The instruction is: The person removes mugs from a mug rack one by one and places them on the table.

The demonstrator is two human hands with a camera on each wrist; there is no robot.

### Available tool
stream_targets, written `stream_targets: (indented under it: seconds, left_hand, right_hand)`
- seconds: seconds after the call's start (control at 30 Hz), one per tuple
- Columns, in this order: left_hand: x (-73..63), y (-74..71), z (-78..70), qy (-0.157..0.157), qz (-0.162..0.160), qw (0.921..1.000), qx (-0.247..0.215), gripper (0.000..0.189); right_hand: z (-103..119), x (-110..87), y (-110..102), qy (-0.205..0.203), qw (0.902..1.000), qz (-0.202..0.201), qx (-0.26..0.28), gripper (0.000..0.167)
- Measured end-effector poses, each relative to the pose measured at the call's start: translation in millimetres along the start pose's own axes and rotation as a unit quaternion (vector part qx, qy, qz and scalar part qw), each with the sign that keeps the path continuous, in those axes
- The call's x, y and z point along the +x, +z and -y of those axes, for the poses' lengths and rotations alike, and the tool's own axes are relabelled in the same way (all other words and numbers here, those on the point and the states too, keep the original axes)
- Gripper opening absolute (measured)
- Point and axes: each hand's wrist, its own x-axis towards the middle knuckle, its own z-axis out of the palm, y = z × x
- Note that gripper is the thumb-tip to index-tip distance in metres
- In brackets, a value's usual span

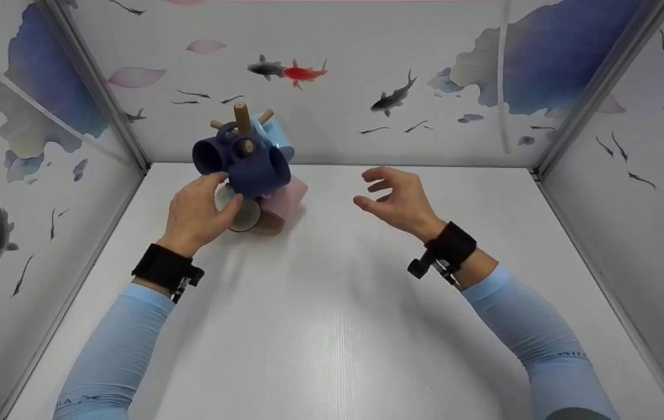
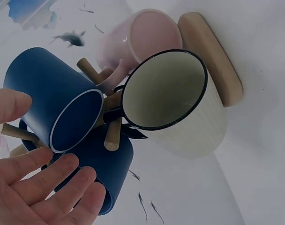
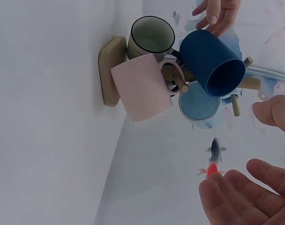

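Note:
A wooden mug tree [image 1: 242,119] carries several mugs near the back left of the table. Two dark blue mugs, a front one [image 1: 257,173] and a left one [image 1: 208,156], hang high, with a light blue mug [image 1: 279,139] behind. Lower down hang a pink mug [image 3: 142,87] and a cream mug with a black rim [image 2: 180,93]. Beside the dark blue mugs, my left hand [image 1: 196,211] spreads thumb and fingers; whether a fingertip touches one is unclear. My right hand [image 1: 396,198] hovers right of the rack, loosely bent, holding nothing.
The rack's wooden base [image 2: 210,58] stands on the white table [image 1: 332,326], close to the back wall [image 1: 332,128]. Side walls printed with fish and petals enclose the table left and right. Each wrist wears a black strap with a camera.

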Motion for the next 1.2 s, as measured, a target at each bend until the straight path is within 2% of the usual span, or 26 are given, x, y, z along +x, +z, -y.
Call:
stream_targets:
  seconds: [0.17,0.43,0.57,0.83,1.03,1.2]
  left_hand:
    - [8.5,-4.9,-1.9,0.002,-0.009,0.9999,-0.004,0.051]
    - [24.2,-15.8,-4.5,0.012,-0.052,0.9985,-0.013,0.047]
    - [32.8,-20.8,-7.4,0.008,-0.057,0.9982,-0.015,0.046]
    - [62.8,-30.7,-12.9,-0.019,-0.060,0.9980,-0.007,0.046]
    - [84.7,-32.8,-10.2,-0.038,-0.074,0.9965,-0.011,0.045]
    - [102.9,-33.8,-11.3,-0.065,-0.051,0.9964,-0.021,0.043]
  right_hand:
    - [5.2,6.7,-0.1,-0.002,1.0000,-0.003,0.007,0.045]
    - [20.3,18.9,3.9,-0.003,0.9997,0.001,0.026,0.046]
    - [29.2,26.2,6.3,-0.002,0.9996,0.003,0.027,0.046]
    - [45.8,42.7,12.3,-0.021,0.9995,0.006,0.025,0.041]
    - [56.6,59.8,22.1,-0.026,0.9993,0.019,0.020,0.039]
    - [67.7,77.5,30.2,-0.036,0.9982,0.047,0.006,0.038]
